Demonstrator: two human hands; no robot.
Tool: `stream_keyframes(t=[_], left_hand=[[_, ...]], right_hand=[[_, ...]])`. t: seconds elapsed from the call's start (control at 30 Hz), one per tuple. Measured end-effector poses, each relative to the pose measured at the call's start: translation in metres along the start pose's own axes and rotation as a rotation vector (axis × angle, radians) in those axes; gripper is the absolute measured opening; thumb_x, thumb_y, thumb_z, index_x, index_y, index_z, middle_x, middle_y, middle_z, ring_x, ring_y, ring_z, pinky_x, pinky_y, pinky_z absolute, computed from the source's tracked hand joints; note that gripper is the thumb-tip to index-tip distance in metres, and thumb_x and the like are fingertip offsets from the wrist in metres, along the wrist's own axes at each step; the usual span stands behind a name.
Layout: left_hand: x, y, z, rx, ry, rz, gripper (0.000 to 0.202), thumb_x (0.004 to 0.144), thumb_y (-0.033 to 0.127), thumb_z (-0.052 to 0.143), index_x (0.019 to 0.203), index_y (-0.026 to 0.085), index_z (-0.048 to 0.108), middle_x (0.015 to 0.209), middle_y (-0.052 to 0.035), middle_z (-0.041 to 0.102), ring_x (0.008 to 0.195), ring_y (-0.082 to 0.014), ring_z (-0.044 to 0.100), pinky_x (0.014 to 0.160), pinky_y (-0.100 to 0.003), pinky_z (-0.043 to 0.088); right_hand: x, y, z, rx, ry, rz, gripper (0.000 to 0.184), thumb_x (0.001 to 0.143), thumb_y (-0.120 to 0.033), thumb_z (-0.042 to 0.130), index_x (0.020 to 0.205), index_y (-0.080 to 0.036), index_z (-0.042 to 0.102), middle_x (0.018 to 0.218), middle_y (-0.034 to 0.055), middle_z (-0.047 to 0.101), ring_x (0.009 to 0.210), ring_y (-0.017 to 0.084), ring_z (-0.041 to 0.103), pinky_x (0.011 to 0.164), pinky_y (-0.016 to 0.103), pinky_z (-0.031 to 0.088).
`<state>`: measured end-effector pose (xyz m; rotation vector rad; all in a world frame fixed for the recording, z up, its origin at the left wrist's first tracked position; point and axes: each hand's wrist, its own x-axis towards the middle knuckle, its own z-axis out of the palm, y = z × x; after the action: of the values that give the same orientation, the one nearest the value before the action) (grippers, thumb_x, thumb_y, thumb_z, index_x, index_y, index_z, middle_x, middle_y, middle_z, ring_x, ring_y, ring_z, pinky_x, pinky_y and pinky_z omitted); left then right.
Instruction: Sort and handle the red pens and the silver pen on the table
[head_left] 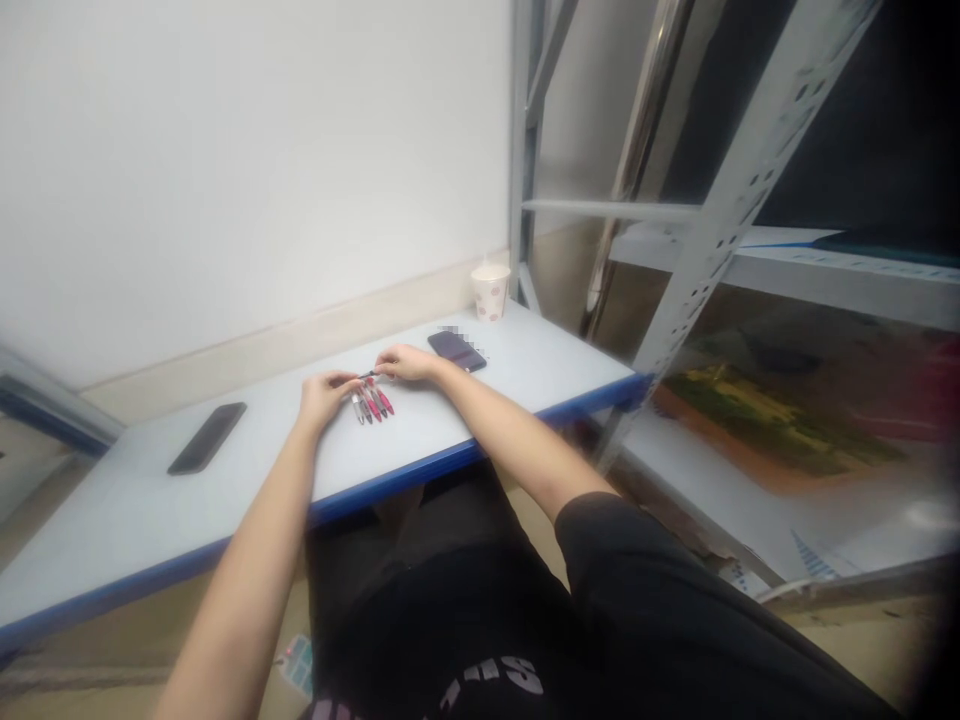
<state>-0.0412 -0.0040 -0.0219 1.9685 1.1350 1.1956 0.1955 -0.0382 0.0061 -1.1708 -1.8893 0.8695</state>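
My left hand [322, 398] and my right hand [405, 363] meet above a white table top [120, 525] with a blue edge. Between their fingertips they pinch a slim dark pen [366, 376], held roughly level. Just below it, several pens with pink, red and grey barrels [372, 403] lie side by side on the table, close to both hands. A dark smartphone [457, 351] lies just beyond my right hand. A second black smartphone [206, 438] lies to the left, well away from my left hand.
A paper cup with a lid [490, 291] stands at the table's far corner against a white wall [240, 170]. Grey perforated metal shelving [720, 230] rises to the right. My black-clothed legs [480, 640] are below the table's front edge.
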Motion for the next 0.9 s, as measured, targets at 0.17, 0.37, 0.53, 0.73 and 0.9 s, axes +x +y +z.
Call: stream_keyframes(t=[0.17,0.37,0.53,0.73,0.9], left_hand=[[0.008,-0.004,0.002,-0.168,0.137,-0.055,0.051,0.078,0.057,0.08,0.107,0.016,0.075,0.098,-0.0112,0.078,0.085,-0.0215,0.071,0.076,-0.033,0.056],[0.008,0.001,0.004,-0.392,0.174,-0.137,0.052,0.088,0.066,0.068,0.1,0.015,0.067,0.098,-0.0134,0.076,0.077,-0.0163,0.071,0.07,-0.029,0.055],[0.005,0.006,0.003,-0.522,0.165,-0.138,0.048,0.087,0.065,0.071,0.098,0.019,0.063,0.1,-0.0105,0.076,0.086,-0.019,0.074,0.077,-0.032,0.057],[0.006,0.009,0.006,-0.654,0.166,-0.167,0.045,0.091,0.062,0.071,0.094,0.019,0.06,0.087,-0.0078,0.075,0.077,-0.0177,0.073,0.078,-0.033,0.057],[0.007,0.011,0.007,-0.726,0.224,-0.199,0.041,0.097,0.058,0.067,0.092,0.018,0.059,0.077,-0.0048,0.073,0.066,-0.0148,0.069,0.073,-0.03,0.055]], right_hand=[[0.001,-0.003,0.003,0.092,0.105,-0.018,0.005,0.094,-0.017,0.065,0.093,-0.016,0.07,0.076,-0.0023,0.068,0.058,0.01,0.052,0.061,0.022,0.042],[-0.002,-0.008,0.011,0.146,0.149,0.002,0.009,0.088,-0.011,0.068,0.095,-0.018,0.065,0.079,-0.0038,0.069,0.05,0.007,0.052,0.055,0.02,0.044],[-0.004,-0.013,0.021,0.163,0.059,0.02,0.009,0.087,-0.009,0.07,0.088,-0.016,0.064,0.068,-0.0032,0.068,0.048,0.009,0.057,0.055,0.021,0.048],[-0.004,-0.019,0.032,0.15,0.017,0.009,0.01,0.092,-0.015,0.068,0.086,-0.015,0.061,0.069,-0.0013,0.069,0.049,0.008,0.054,0.053,0.019,0.046],[-0.006,-0.026,0.042,0.064,0.02,-0.021,0.013,0.094,-0.014,0.065,0.084,-0.016,0.056,0.066,-0.0017,0.066,0.05,0.009,0.053,0.052,0.021,0.045]])
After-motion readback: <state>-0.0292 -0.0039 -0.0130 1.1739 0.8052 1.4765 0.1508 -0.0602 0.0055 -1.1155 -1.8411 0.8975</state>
